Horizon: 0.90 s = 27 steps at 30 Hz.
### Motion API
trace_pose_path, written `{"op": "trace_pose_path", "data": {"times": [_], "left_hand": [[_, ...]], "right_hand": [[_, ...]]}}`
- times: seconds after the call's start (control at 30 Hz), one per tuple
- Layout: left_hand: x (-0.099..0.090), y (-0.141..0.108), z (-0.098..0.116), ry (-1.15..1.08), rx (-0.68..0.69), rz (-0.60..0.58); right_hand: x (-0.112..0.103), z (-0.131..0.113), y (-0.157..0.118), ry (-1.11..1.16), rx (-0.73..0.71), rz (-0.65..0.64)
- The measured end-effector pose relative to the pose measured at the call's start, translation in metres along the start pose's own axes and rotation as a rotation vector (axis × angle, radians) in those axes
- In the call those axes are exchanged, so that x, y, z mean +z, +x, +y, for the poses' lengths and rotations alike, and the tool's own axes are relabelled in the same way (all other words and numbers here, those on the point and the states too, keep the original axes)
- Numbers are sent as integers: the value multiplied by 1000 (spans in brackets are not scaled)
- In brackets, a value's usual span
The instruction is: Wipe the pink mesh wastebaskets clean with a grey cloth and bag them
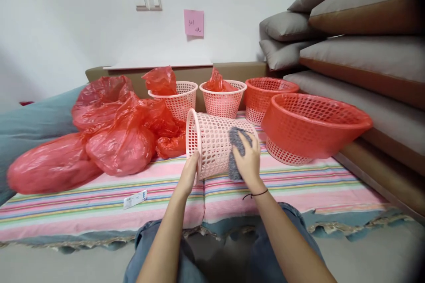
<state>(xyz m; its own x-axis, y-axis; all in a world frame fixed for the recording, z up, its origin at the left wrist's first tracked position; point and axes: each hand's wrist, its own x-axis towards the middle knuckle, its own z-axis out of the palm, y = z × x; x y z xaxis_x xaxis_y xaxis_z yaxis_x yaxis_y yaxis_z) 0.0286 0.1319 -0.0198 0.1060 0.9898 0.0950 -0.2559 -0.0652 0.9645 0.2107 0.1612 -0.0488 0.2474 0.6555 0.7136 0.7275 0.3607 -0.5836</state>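
Behind the front edge of striped cover [106, 205], left hand [190, 171] holds pink basket [215, 141] sideways, seemingly steadying it against grey rag [234, 169] in right hand [249, 159].

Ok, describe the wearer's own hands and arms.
The left hand and right hand wear no gloves, and no sleeves show on the forearms. A thin dark cord with a loose end circles the right wrist; the left wrist is bare.

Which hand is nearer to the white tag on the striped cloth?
Left. The left hand, on the pink plastic basket, is right of the tag; the right hand, on a fuzzy gray cloth, is farther right.
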Motion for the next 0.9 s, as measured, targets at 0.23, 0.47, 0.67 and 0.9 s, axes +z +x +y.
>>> {"op": "trace_pose_path", "data": {"times": [0.23, 0.47, 0.67, 0.9], "left_hand": [[-27, -11, -24, 402, 36, -60], [4, -16, -18, 489, 84, -138], [5, -21, -7, 450, 112, -178], [8, -37, -10, 294, 69, -142]], "right_hand": [[-14, 73, 17, 43, 275, 31], [-6, 30, 22, 98, 223, 83], [-27, -56, 18, 115, -112, -98], [-40, -78, 4, 17, -167, -196]]}}
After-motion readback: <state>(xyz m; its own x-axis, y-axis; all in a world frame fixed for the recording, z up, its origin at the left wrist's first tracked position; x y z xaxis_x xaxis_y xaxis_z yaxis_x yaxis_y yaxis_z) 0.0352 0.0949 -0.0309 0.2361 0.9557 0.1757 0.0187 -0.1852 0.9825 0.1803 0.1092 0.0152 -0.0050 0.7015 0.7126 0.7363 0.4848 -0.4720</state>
